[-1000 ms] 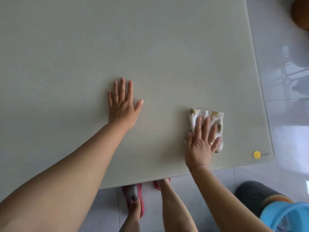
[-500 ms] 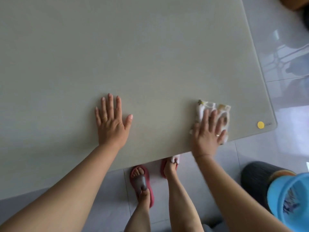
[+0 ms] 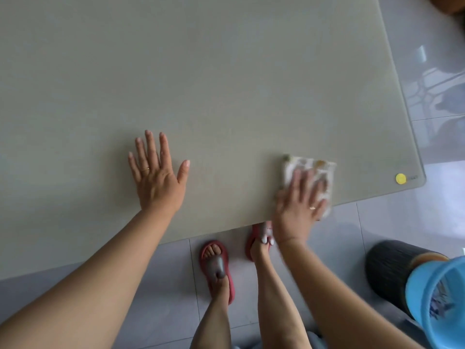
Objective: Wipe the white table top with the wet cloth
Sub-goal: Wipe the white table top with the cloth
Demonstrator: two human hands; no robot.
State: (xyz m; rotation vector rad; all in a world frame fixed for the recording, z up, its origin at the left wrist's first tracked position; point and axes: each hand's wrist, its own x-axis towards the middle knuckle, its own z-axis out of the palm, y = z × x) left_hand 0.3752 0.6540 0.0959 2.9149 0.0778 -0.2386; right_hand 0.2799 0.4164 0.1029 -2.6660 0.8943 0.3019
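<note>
Wiping is judged to be the step in hand, w/ the wet cloth (image 3: 310, 177) pressed flat on the white table top (image 3: 226, 84) by the right hand (image 3: 298, 205); the yellow sticker (image 3: 400, 178) at the table's near right corner is taken as landmark; the cloth is seen a short way left of the sticker, right at the near edge, w/ one corner seemingly hanging just over it; the hand and cloth are blurred, so a stroke is prob. under way, direction not to be told from this view alone. No pinch is made on the cloth; the right hand is laid open, fingers spread and extended over the fabric, palm partly past the table edge; the cloth is held by downward pressure only, not gripped. The left hand (image 3: 157, 177) is placed well left of the sticker, approx. mid-way along the near edge; it is fully open, palm down, fingers splayed, touching only bare table, nothing held; it is judged to serve as a brace. Most of the top beyond the hands is unwiped as far as can be judged; no wet sheen can be made out. Next, even pressure is called for, plus care that the cloth isn't dragged off the edge; a bucket (image 3: 437, 301) stands on the floor below the sticker.
</note>
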